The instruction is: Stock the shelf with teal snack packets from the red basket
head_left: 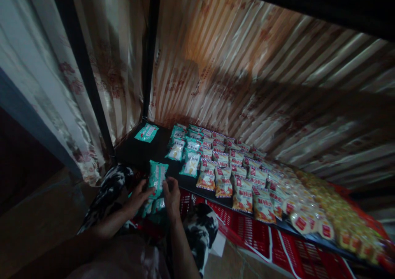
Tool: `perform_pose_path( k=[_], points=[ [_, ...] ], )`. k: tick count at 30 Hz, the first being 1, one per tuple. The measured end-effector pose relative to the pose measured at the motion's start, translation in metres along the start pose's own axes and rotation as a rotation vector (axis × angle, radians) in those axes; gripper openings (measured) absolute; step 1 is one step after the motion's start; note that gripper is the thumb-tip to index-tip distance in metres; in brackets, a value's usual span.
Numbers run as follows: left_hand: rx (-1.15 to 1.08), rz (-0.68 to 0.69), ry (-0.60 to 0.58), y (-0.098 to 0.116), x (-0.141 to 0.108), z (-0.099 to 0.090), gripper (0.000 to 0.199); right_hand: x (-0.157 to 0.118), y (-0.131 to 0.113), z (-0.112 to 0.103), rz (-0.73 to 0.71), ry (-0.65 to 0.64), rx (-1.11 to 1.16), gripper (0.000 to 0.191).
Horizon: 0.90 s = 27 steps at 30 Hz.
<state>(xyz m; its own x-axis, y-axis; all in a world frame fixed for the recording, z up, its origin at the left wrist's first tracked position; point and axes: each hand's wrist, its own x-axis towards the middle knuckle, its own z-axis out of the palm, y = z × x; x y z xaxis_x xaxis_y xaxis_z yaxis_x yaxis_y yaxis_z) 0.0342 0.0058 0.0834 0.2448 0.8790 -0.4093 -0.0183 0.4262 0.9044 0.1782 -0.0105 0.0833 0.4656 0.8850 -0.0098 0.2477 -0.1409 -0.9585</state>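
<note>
Between my two hands is a teal snack bag (158,175), its printed back panel facing up. My left hand (138,196) grips its lower left edge, and my right hand (172,196) pinches its right edge. Below it, between my knees, more teal bags (159,205) lie partly hidden by my hands. On the dark shelf (128,150) ahead, teal-and-white snack bags (191,163) stand in rows. A single teal bag (146,132) lies flat at the shelf's far left corner.
Right of the teal bags are rows of orange-and-white snack bags (243,194), then round clear-wrapped packs (300,222) and yellow packs (345,233). Red plastic baskets (259,242) sit below the shelf's front edge. Dark posts (151,52) and a pleated curtain (197,44) stand behind.
</note>
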Motion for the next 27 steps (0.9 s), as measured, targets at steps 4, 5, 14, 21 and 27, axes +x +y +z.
perform_pose_path(
  k=[4,5,14,21,27],
  points=[
    [0.035,0.063,0.010,0.008,-0.003,0.001,0.056,-0.001,-0.004,-0.001,-0.049,0.028,-0.076,0.029],
    [0.047,0.088,0.022,0.009,-0.002,0.001,0.055,-0.002,-0.005,-0.001,-0.067,0.036,-0.086,0.027],
    [0.137,0.192,0.011,0.008,-0.004,-0.003,0.048,-0.008,-0.010,-0.001,-0.079,-0.059,-0.048,0.032],
    [0.142,0.247,-0.022,0.016,-0.010,-0.004,0.043,-0.011,-0.012,-0.002,-0.016,-0.120,0.058,0.045],
    [0.169,0.278,-0.016,0.016,-0.011,-0.003,0.044,-0.012,-0.005,0.001,0.067,-0.173,0.153,0.050]
  ],
)
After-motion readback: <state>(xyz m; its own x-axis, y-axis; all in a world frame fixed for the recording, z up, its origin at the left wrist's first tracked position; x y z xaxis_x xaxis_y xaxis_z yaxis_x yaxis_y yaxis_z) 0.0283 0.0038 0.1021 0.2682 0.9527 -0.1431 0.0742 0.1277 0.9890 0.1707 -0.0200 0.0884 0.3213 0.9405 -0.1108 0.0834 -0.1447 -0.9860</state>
